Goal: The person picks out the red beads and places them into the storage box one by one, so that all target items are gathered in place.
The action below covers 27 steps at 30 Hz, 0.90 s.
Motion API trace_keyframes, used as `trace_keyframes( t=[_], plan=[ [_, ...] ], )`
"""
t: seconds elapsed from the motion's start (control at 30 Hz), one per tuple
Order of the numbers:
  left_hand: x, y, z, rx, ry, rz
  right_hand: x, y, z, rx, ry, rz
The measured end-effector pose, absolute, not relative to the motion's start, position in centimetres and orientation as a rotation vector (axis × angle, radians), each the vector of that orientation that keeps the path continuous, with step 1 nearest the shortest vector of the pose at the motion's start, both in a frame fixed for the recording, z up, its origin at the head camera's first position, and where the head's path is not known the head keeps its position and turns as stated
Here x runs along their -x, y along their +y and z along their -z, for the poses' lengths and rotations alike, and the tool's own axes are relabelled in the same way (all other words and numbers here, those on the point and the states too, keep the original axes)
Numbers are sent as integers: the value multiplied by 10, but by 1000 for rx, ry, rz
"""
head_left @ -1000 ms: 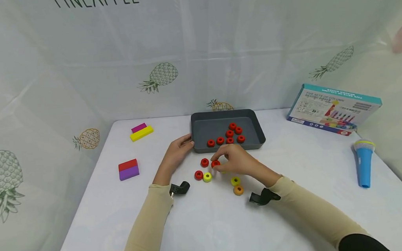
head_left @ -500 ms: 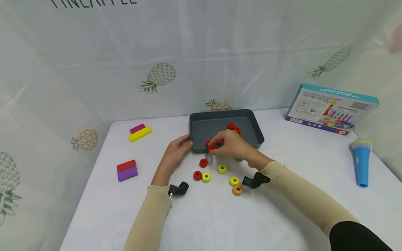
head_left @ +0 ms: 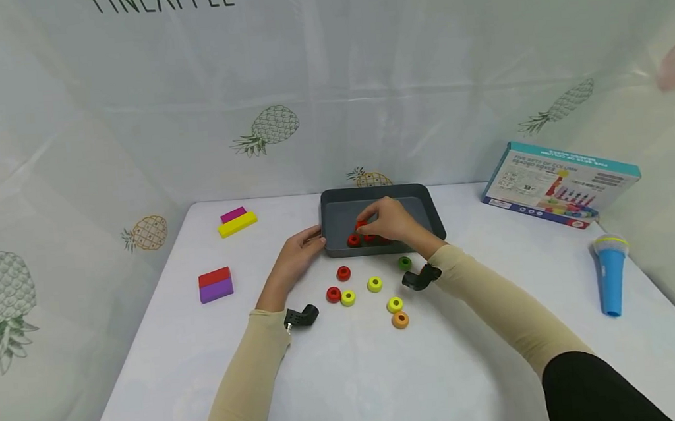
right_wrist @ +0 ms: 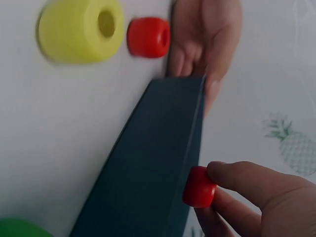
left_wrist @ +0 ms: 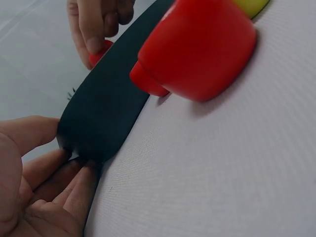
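My right hand (head_left: 390, 219) is over the dark grey tray (head_left: 427, 211), pinching a red bead (right_wrist: 200, 187) between thumb and fingers. Below it in the tray lie several red beads (head_left: 354, 240), partly covered by the hand. At the tray's left front corner, my left hand (head_left: 295, 260) holds the edge, thumb near the rim and fingertips low on the wall. In front of the tray lie two red beads (head_left: 344, 273), several yellow beads (head_left: 374, 284), an orange bead (head_left: 400, 320) and a green bead (head_left: 404, 263).
Purple and red blocks (head_left: 215, 285) lie at the left, with a yellow block (head_left: 237, 223) and a magenta one farther back. A toy box (head_left: 558, 183) leans at the back right. A blue toy microphone (head_left: 613, 275) lies on the right. A pineapple-print sheet hangs behind the table.
My right hand has carried the red bead from the tabletop, over the front rim, and into the space above the tray. The left hand has stayed at the corner.
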State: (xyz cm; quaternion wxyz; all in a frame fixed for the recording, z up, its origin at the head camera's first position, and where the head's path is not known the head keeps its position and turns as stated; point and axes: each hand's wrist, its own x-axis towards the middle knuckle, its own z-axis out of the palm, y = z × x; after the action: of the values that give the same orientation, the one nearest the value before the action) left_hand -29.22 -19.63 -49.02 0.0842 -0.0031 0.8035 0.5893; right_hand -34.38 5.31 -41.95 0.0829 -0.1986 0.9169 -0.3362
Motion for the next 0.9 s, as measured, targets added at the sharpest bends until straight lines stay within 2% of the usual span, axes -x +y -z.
trace_keyframes(
  t=[0.43,0.9],
  plan=[
    [292,-196,491,19,2365,-1784,363,43,435,568,2787,933],
    [292,-196,488,15,2368,-1789,369,39,444,599,2825,887]
  ],
)
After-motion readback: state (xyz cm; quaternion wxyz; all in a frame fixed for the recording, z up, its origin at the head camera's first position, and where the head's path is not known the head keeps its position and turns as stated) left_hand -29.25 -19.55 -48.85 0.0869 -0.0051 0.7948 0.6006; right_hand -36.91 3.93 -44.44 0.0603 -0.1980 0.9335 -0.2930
